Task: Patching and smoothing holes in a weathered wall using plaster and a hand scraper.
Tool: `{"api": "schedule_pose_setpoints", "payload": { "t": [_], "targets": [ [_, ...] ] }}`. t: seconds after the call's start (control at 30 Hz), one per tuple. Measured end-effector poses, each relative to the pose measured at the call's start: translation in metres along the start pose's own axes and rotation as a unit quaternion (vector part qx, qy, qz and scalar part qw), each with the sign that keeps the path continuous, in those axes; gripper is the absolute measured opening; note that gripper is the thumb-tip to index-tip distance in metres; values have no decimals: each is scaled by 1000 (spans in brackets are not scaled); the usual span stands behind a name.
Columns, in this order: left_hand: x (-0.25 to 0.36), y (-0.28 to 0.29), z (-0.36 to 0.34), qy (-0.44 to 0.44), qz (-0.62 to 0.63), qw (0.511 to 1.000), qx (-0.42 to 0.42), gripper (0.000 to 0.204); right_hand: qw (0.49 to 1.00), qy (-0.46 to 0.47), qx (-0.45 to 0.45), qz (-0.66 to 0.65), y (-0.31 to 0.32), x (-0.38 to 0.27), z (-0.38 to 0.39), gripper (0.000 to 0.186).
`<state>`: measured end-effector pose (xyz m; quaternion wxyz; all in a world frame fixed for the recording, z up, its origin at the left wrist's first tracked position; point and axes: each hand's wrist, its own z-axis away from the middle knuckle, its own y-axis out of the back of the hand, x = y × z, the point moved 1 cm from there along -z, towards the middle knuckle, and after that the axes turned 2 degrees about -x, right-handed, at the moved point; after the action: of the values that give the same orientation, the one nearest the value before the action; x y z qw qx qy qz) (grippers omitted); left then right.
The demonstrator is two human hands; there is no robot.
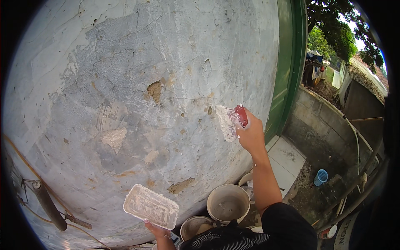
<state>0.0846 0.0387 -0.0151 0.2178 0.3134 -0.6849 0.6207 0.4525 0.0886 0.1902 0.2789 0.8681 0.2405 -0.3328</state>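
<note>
Wall (pixel 137 62) fills most of the view, cracked and patched; green door frame (pixel 287 71) bounds it on the right. Right hand (pixel 251 134), arm raised, fingers wrapped around the red handle, presses the putty knife (pixel 229 121) flat on the wall. Left hand (pixel 157 229), low, pinches the white tray (pixel 151 206) from underneath; fingers mostly hidden. Buckets (pixel 228 203) below, partly cut off.

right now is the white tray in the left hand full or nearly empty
Nearly empty: the tray in the left hand shows only thin white smears over its bottom.
</note>
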Motion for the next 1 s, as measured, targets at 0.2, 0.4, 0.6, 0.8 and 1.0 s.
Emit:
{"api": "schedule_pose_setpoints", "payload": {
  "t": [0.2, 0.4, 0.6, 0.8, 1.0],
  "targets": [
    [4, -6, 3, -11, -10, 1000, 13, 86, 1000, -11, 5, 7, 5, -5, 0, 34],
    [0, 0, 2, -1, 2, 1000, 19, 86, 999, 18, 8, 33, 8, -12, 1, 32],
    [1, 2, 4, 6, 0, 1000, 9, 84, 998, 21, 19, 50, 6, -3, -2, 33],
    [0, 5, 4, 12, -14, 1000, 7, 84, 998, 36, 3, 47, 5, -1, -4, 33],
    [1, 8, 5, 7, 4, 1000, 13, 85, 999, 12, 0, 37, 0, -5, -2, 34]
  ]
}}
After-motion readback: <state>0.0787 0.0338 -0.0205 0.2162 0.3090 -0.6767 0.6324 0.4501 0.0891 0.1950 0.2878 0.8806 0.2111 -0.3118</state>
